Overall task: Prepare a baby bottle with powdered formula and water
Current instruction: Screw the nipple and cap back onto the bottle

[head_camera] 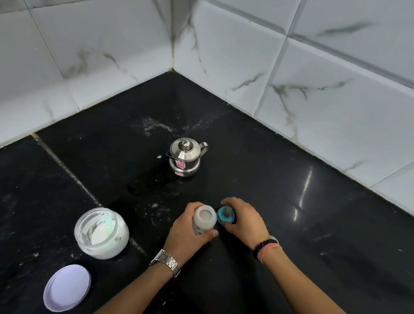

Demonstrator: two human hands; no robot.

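Black counter (294, 244), grey-veined white tiles (361, 110) — teal bottle cap (222, 216), steel jug (184, 158).

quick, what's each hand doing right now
Left hand: grips the open baby bottle, upright on the counter.
Right hand: fingers curled round the teal nipple cap beside the bottle.

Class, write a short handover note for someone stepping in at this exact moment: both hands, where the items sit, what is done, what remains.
Left hand grips the open baby bottle, upright on the black counter, whitish contents inside.
Right hand holds the teal nipple cap beside the bottle mouth, not yet on.
Powder jar stands open at left, its lid lying nearer the person. Steel kettle stands closed, farther back.
Done: bottle appears filled.
Left: fit the cap, probably shake, reclose the jar.
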